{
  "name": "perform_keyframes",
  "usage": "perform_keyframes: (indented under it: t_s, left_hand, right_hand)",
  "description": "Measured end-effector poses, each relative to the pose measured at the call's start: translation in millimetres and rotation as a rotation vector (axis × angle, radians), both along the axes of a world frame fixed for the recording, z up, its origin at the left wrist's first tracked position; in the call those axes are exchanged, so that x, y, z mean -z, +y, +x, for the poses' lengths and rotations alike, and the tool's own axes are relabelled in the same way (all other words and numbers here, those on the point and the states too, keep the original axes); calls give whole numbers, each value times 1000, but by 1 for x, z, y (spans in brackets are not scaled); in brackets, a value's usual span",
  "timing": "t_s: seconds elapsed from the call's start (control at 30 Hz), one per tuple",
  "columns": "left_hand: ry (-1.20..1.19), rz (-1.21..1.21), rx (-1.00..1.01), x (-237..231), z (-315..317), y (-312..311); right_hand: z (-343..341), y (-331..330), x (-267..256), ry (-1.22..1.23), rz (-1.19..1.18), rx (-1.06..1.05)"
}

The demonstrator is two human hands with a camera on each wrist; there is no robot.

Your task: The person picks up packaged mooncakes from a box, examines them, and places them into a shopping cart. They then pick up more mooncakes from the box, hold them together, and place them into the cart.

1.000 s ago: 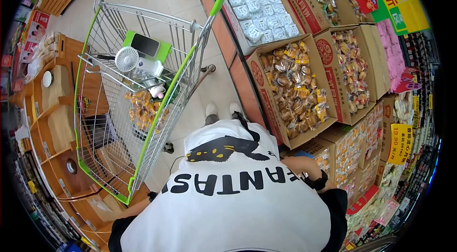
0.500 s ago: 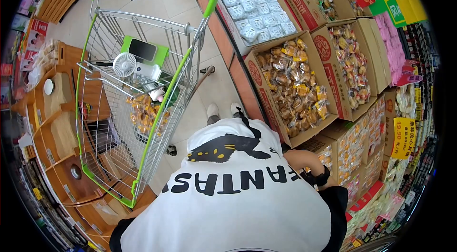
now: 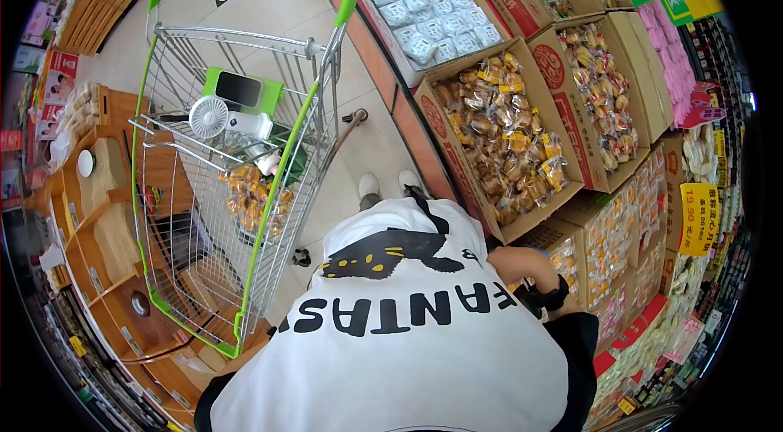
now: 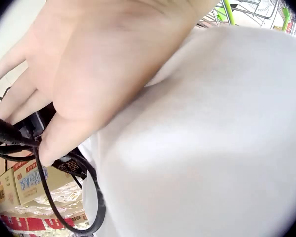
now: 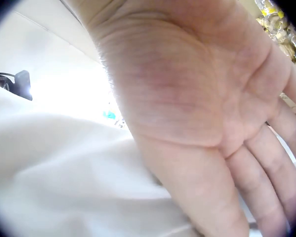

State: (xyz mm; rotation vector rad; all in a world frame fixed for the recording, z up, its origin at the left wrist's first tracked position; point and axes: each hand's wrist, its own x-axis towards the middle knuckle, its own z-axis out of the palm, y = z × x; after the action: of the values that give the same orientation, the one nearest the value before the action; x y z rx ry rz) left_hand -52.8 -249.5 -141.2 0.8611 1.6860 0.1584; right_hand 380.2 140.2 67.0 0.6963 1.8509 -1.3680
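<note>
In the left wrist view my left hand [image 4: 98, 69] spreads its fingers loosely beside the white shirt [image 4: 202, 133], its thumb overlapping a looped black cord [image 4: 46, 190]. My right hand [image 5: 187, 108] shows its palm in the right wrist view, fingers straight and pointing down along the white cloth, with nothing held. Ahead and to the left in the head view stands a shopping cart [image 3: 359, 0] with green trim. It carries a phone [image 3: 239, 88] on a green surface, a white handheld fan [image 3: 210, 116] and orange wrapped pastries [image 3: 249, 191].
To the right, open cartons hold white square packets [image 3: 424, 4], wrapped brown pastries [image 3: 502, 134] and more wrapped snacks [image 3: 599, 93]. A wooden display shelf [image 3: 122, 277] lines the left. Tiled floor [image 3: 367, 134] runs between cart and cartons. A yellow price sign [image 3: 697, 220] hangs at the right.
The cart has shifted slightly downward in the head view, and the cartons slightly upward. The black band at the left wrist has gone out of sight beside the shirt.
</note>
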Motion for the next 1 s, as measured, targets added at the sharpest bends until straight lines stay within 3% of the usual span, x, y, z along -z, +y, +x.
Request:
perform_keyframes:
  t_s: [0.13,0.2,0.27,0.33,0.43,0.5,0.57,0.6,0.67,0.83,0.9,1.0]
  left_hand:
    - [-91,45,110,-8,-19,28]
    - [-239,71,263,-25,-29,67]
    - [-491,-195,625,-69,-23,159]
    - [-693,-306,825,-119,-13,248]
    - [-454,-233,604,-171,0,323]
    - [-534,12,565,-175,10,355]
    - [-462,136,579,-194,41,387]
    - [-464,136,593,-197,55,399]
    - [-430,459,619,-201,81,421]
    - [-380,637,597,-204,124,479]
    - [-401,704,583,-204,138,495]
    - [-520,768,432,-186,158,505]
  right_hand:
    - [2,9,-9,-109,-26,58]
    - [10,14,-5,-41,22,133]
    - [12,22,-12,38,107,216]
    - [20,26,-9,26,189,268]
    - [33,30,-4,20,337,438]
    - [35,32,-3,-49,447,514]
    - [40,32,-1,-33,509,577]
    - [42,30,1,-30,546,646]
    - [46,31,-1,-50,573,707]
    - [60,39,3,-64,706,859]
    - [67,39,13,-7,808,1032]
    - [66,38,14,24,964,1127]
